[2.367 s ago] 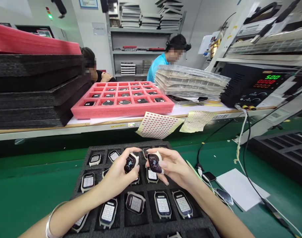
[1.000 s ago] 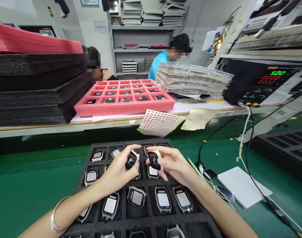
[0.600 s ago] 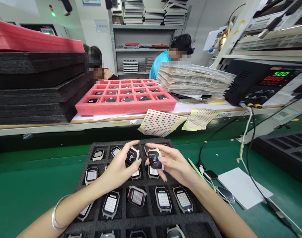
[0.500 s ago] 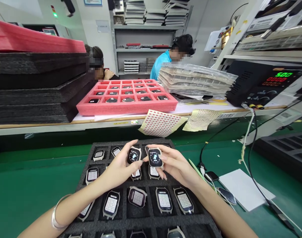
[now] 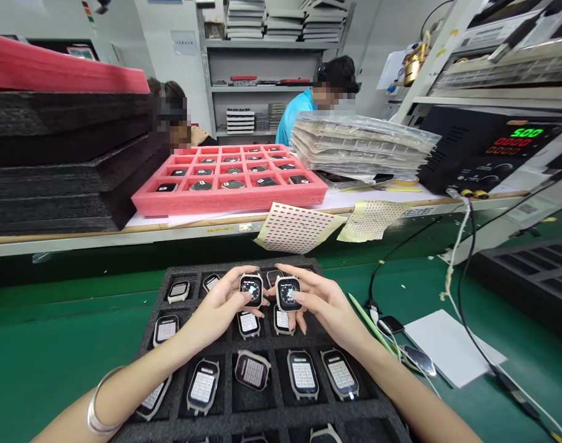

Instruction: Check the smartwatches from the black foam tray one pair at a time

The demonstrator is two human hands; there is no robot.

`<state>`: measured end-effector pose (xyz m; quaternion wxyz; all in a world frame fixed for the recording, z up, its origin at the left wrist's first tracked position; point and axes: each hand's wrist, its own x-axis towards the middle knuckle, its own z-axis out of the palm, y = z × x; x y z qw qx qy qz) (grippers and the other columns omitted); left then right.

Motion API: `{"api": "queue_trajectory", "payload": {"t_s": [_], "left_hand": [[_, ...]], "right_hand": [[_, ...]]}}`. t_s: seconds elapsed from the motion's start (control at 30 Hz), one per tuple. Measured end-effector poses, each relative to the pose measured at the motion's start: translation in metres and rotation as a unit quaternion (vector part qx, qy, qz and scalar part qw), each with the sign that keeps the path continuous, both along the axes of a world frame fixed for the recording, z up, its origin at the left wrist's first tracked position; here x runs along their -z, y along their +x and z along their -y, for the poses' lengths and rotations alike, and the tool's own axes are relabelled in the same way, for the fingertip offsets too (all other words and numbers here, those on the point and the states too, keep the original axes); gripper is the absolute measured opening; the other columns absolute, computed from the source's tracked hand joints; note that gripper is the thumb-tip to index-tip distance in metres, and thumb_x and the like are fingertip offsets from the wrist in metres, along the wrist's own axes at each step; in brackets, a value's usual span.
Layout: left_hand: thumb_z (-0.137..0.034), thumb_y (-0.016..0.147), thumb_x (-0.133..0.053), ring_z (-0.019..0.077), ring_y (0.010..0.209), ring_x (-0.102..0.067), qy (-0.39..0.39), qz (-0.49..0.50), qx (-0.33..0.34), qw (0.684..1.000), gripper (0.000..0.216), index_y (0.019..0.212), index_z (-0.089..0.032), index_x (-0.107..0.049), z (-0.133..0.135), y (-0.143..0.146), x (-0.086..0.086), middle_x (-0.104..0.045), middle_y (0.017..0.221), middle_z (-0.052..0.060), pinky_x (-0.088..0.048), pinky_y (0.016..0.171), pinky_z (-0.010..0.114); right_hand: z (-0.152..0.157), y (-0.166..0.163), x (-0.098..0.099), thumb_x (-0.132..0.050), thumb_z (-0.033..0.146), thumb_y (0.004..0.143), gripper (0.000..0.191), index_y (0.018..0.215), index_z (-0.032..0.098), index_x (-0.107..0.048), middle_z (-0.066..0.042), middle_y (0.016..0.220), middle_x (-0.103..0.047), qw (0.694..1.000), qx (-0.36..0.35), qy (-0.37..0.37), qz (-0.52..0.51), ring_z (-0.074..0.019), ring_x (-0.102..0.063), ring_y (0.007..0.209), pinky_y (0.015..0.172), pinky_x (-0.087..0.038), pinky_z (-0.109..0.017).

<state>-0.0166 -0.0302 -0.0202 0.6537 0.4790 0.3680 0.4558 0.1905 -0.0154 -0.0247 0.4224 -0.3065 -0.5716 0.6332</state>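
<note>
Black-screened watches [image 5: 253, 285], handheld; power supply [image 5: 477, 144] seemingly reads 5.00.

The green bench [image 5: 54, 332] carries a black foam tray [image 5: 279, 381], white paper [image 5: 453, 347] and a slim green stick [image 5: 368, 320].

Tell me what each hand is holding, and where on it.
Left hand: a watch, held with thumb over its lower left front. Right hand: another watch, thumb over its lower right front.

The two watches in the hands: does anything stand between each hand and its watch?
Nothing visible stands between: the left hand directly holds the left watch, the right hand directly holds the right watch, both above the black foam tray.
</note>
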Motion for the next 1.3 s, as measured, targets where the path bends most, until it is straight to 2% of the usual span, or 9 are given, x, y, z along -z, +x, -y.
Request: {"api": "queue_trajectory", "payload": {"t_s": [0.17,0.47,0.63,0.73,0.8,0.93,1.0,1.13,1.3], "left_hand": [[-0.016,0.078,-0.053,0.0189,0.088,-0.065,0.015,-0.02,0.012,1.0,0.039,0.117,-0.017,-0.049,0.0,0.0,-0.001,-0.064,0.102,0.007,-0.054,0.073,0.031],[-0.015,0.077,-0.053,0.0195,0.089,-0.065,0.022,-0.029,0.015,0.999,0.037,0.115,-0.016,-0.049,0.002,0.0,-0.003,-0.064,0.101,0.007,-0.055,0.074,0.032],[-0.016,0.078,-0.054,0.0198,0.089,-0.065,0.021,-0.027,0.009,0.999,0.038,0.115,-0.017,-0.049,0.001,0.001,-0.002,-0.064,0.102,0.008,-0.055,0.074,0.032],[-0.016,0.076,-0.057,0.0207,0.086,-0.066,0.015,-0.019,0.005,1.0,0.038,0.113,-0.016,-0.05,-0.001,0.002,-0.001,-0.065,0.097,0.007,-0.055,0.073,0.033],[-0.016,0.075,-0.058,0.0214,0.085,-0.066,0.008,-0.011,0.004,1.0,0.037,0.111,-0.016,-0.051,-0.002,0.003,-0.001,-0.066,0.093,0.007,-0.055,0.073,0.034],[-0.021,0.077,-0.062,0.0212,0.081,-0.066,0.004,0.0,0.01,1.0,0.035,0.109,-0.015,-0.051,-0.002,0.003,-0.001,-0.065,0.088,0.006,-0.056,0.07,0.036],[-0.026,0.078,-0.065,0.0207,0.08,-0.066,0.009,0.001,0.013,1.0,0.035,0.108,-0.015,-0.051,-0.003,0.004,0.0,-0.065,0.086,0.006,-0.055,0.07,0.036],[-0.031,0.079,-0.067,0.0197,0.079,-0.066,0.018,0.0,0.018,1.0,0.036,0.107,-0.014,-0.052,-0.005,0.004,0.003,-0.064,0.084,0.006,-0.055,0.067,0.033],[-0.034,0.078,-0.068,0.0195,0.077,-0.066,0.019,-0.004,0.016,1.0,0.037,0.106,-0.015,-0.054,-0.007,0.003,0.005,-0.065,0.085,0.006,-0.056,0.065,0.032]], "right_hand": [[0.002,-0.001,0.0,-0.06,0.021,0.086,0.044,0.129,0.018,-0.052,-0.012,0.103,-0.069,1.0,0.013,0.005,-0.003,-0.0127,-0.064,0.051,0.04,-0.049,-0.021],[0.005,-0.003,-0.003,-0.063,0.024,0.086,0.043,0.127,0.016,-0.052,-0.011,0.097,-0.07,0.999,0.024,0.018,0.024,-0.0104,-0.062,0.049,0.041,-0.049,-0.02],[0.01,0.003,-0.008,-0.073,0.018,0.076,0.071,0.138,0.02,-0.037,-0.011,0.112,-0.064,0.999,-0.018,0.026,0.037,-0.0173,-0.067,0.077,0.064,-0.057,-0.028],[0.008,0.017,-0.01,-0.071,0.022,0.077,0.074,0.14,0.019,-0.033,-0.009,0.103,-0.066,0.991,-0.049,0.041,0.12,-0.0201,-0.067,0.079,0.068,-0.057,-0.032],[0.005,0.03,-0.011,-0.07,0.025,0.078,0.064,0.135,0.019,-0.043,-0.008,0.101,-0.065,0.964,-0.049,0.1,0.24,-0.022,-0.065,0.084,0.074,-0.055,-0.035],[-0.005,0.059,-0.009,-0.069,0.028,0.077,0.044,0.119,0.021,-0.058,-0.009,0.115,-0.056,0.868,-0.051,0.253,0.424,-0.0266,-0.055,0.106,0.092,-0.046,-0.04],[-0.008,0.07,-0.008,-0.067,0.03,0.08,0.042,0.12,0.021,-0.058,-0.009,0.116,-0.054,0.842,-0.064,0.279,0.457,-0.0262,-0.052,0.11,0.096,-0.043,-0.039],[-0.015,0.078,-0.008,-0.064,0.043,0.083,0.049,0.127,0.023,-0.054,-0.008,0.123,-0.052,0.818,-0.082,0.306,0.48,-0.0263,-0.049,0.115,0.098,-0.04,-0.037],[-0.037,0.058,-0.004,-0.048,0.033,0.094,0.026,0.11,0.019,-0.064,-0.008,0.11,-0.062,0.767,-0.007,0.359,0.531,-0.0246,-0.055,0.103,0.092,-0.041,-0.036]]}}
